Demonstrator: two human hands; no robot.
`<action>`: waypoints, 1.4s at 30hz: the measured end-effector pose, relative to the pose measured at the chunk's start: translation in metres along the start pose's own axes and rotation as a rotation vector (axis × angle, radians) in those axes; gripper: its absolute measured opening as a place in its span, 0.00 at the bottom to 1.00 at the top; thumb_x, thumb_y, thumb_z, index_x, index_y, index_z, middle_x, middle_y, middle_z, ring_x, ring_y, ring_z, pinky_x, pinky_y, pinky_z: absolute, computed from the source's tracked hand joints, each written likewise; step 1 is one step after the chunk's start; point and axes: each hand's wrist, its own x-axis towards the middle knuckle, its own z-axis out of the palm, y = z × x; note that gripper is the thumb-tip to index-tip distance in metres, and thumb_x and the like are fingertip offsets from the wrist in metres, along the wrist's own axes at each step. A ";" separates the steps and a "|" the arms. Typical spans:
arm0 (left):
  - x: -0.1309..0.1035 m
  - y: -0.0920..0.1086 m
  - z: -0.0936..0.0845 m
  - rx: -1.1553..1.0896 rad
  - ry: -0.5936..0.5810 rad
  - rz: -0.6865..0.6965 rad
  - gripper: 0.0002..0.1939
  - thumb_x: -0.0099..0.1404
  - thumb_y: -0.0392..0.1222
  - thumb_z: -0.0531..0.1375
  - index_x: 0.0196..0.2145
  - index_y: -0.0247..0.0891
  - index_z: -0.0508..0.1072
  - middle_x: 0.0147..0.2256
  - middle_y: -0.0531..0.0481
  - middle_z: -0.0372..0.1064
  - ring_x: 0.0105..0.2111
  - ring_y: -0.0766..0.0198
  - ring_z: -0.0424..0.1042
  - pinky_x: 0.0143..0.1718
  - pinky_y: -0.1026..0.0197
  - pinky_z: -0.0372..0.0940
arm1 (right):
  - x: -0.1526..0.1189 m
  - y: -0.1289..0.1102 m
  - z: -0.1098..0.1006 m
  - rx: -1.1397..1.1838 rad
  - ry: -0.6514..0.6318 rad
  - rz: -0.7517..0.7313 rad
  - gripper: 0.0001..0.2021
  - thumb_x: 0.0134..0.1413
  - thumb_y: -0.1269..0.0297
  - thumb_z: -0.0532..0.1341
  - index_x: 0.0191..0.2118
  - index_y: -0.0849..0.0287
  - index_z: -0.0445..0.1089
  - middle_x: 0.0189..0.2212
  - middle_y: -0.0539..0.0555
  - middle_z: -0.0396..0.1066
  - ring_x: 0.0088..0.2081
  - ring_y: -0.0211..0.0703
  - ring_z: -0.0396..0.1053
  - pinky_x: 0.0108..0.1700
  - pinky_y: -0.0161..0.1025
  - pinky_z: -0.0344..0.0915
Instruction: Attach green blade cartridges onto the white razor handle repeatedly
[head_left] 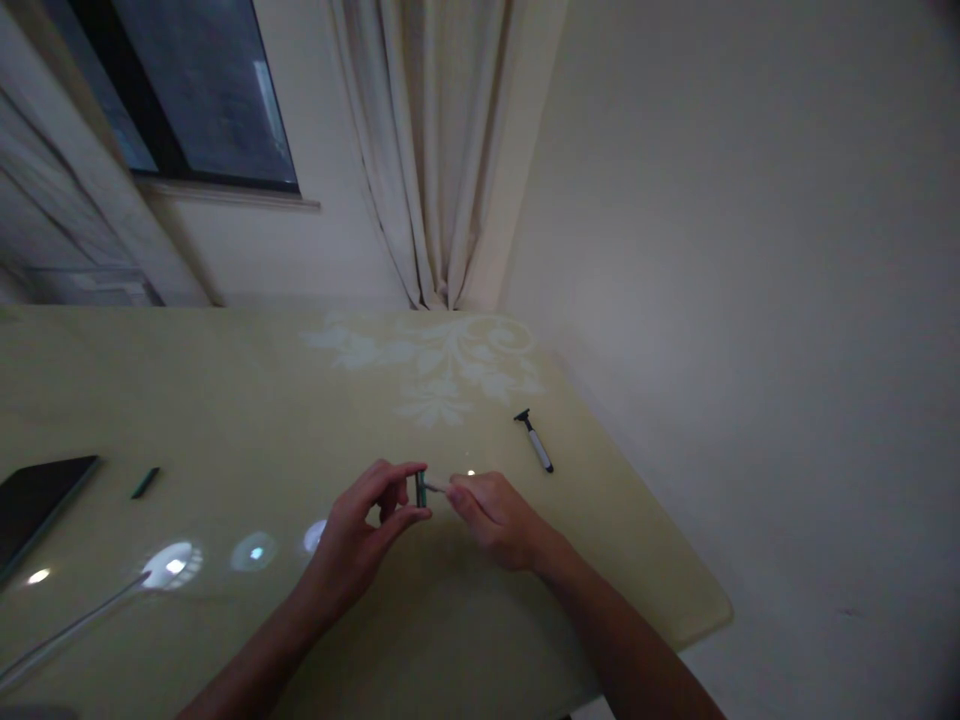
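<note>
Between the thumb and index finger of my left hand (367, 520) is a small green and dark razor head (421, 489), gripped by its two ends and standing upright. My right hand (499, 515) is closed round a thin light handle (436, 488), whose exposed end meets the middle of the razor head. Most of that handle is hidden inside my right fingers. Both hands are above the pale yellow, glossy table (360, 640). To the right, beyond my right hand, a razor with a black head and grey handle (538, 447) lies on the table.
A small dark green piece (145, 483) lies on the left, beside a black flat object (37, 500) at the frame edge. A thin pale cable or rod (75, 627) reaches in from the lower left. A wall (750, 300) borders the table's right side; curtains (431, 150) hang behind.
</note>
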 end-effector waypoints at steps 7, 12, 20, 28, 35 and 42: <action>-0.001 0.000 0.001 0.008 0.008 0.001 0.18 0.68 0.37 0.68 0.54 0.50 0.79 0.30 0.58 0.66 0.28 0.66 0.67 0.32 0.66 0.65 | 0.000 0.002 0.001 0.038 -0.036 -0.020 0.23 0.78 0.49 0.45 0.31 0.56 0.57 0.25 0.47 0.58 0.27 0.37 0.57 0.33 0.38 0.50; -0.001 -0.003 0.000 0.019 0.009 0.018 0.17 0.68 0.38 0.69 0.54 0.50 0.80 0.30 0.58 0.66 0.27 0.66 0.66 0.32 0.65 0.65 | 0.000 0.000 0.002 0.034 -0.044 -0.010 0.25 0.78 0.47 0.43 0.30 0.56 0.56 0.25 0.47 0.58 0.27 0.37 0.57 0.34 0.38 0.51; -0.001 -0.003 0.001 0.002 0.010 0.005 0.18 0.68 0.38 0.69 0.54 0.49 0.80 0.30 0.57 0.66 0.28 0.66 0.66 0.32 0.65 0.65 | 0.000 0.002 0.004 0.040 -0.026 -0.003 0.23 0.78 0.49 0.44 0.30 0.55 0.56 0.24 0.47 0.57 0.27 0.37 0.56 0.33 0.38 0.50; -0.001 -0.004 0.000 -0.013 -0.002 -0.013 0.18 0.68 0.39 0.69 0.54 0.49 0.79 0.31 0.57 0.66 0.28 0.66 0.66 0.32 0.64 0.65 | 0.001 0.001 0.002 0.035 0.001 0.031 0.22 0.78 0.51 0.45 0.30 0.56 0.56 0.24 0.46 0.57 0.26 0.37 0.57 0.33 0.38 0.50; -0.001 -0.007 0.000 -0.036 -0.016 -0.025 0.18 0.68 0.38 0.69 0.54 0.49 0.80 0.30 0.58 0.66 0.28 0.67 0.68 0.32 0.66 0.65 | 0.001 0.001 0.001 0.027 -0.012 0.013 0.22 0.78 0.52 0.46 0.30 0.56 0.57 0.24 0.46 0.57 0.26 0.37 0.57 0.33 0.38 0.49; -0.001 -0.002 0.001 -0.035 -0.031 -0.029 0.18 0.66 0.37 0.69 0.53 0.49 0.80 0.30 0.58 0.67 0.27 0.68 0.67 0.31 0.67 0.64 | 0.001 0.001 0.003 -0.046 -0.023 -0.001 0.22 0.78 0.54 0.47 0.30 0.57 0.59 0.26 0.47 0.59 0.28 0.37 0.57 0.34 0.38 0.50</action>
